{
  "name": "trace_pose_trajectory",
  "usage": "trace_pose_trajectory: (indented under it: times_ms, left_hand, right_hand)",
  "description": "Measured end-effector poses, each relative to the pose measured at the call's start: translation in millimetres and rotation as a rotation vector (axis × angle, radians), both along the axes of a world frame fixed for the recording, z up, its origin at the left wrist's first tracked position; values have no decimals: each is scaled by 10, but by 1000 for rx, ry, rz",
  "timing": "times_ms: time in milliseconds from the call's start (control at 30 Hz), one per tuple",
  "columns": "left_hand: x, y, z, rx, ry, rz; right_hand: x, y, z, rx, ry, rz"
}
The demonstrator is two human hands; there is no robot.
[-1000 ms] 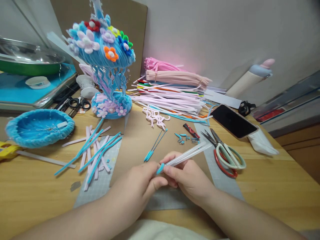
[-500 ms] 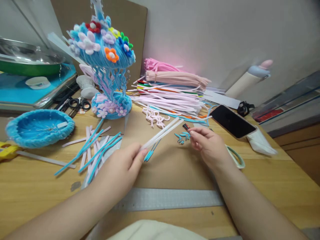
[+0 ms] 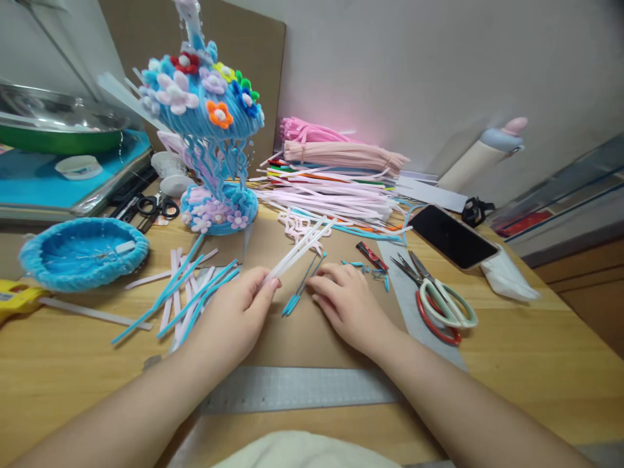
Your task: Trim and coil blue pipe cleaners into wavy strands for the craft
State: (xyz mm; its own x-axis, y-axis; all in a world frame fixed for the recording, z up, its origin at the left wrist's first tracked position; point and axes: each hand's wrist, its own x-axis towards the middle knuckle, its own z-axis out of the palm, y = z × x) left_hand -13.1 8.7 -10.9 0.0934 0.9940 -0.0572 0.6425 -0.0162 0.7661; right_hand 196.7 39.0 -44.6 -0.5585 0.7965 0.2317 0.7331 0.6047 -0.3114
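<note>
At the far left lies a yellow tool (image 3: 14, 300), and just past it at 10 o'clock from the hands sits a blue bowl (image 3: 84, 252) of wound fuzzy wire, open side up. Loose blue and pale stems (image 3: 188, 296) are scattered flat at 9 o'clock of the left hand (image 3: 237, 312), within easy reach. Behind them, at 11 o'clock, stands the flower lamp (image 3: 207, 140) with black scissors (image 3: 156, 206) at its foot.

The left hand pinches the near end of a white tube (image 3: 298, 250) between thumb and forefinger, the other fingers curled in; the tube slants up and away toward 1 o'clock, its far end raised off the mat (image 3: 302, 328) (probably kept up so its open end stays free). Just right of it, a thin blue wire (image 3: 301, 286) lies on the mat between the two hands. The right hand (image 3: 344, 302) rests palm down with fingers loosely spread, fingertips touching or just beside that wire; it grips nothing that I can see.

A steel ruler (image 3: 302, 389) lies across at 6 o'clock. At 12 o'clock is the stack of stems (image 3: 336, 179); at 2 o'clock, small clippers (image 3: 371, 255), then scissors (image 3: 441, 302) lying closed, and a phone (image 3: 453, 235) face up.
</note>
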Motion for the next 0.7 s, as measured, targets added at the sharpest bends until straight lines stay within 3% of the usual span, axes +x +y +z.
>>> trace_pose_trajectory:
  times_ms: [133, 367, 567, 700]
  left_hand:
    - [29, 4, -23, -21, 1, -14]
    - [41, -18, -81, -43, -34, -39]
    - [84, -25, -133, -102, -186, -34]
    - [78, 2, -173, -88, -222, -11]
  right_hand:
    - [-57, -10, -14, -18, -69, 12]
    - [-48, 10, 32, -27, -135, 160]
    - [-31, 29, 39, 108, -101, 193]
    - [-13, 30, 54, 117, -84, 189]
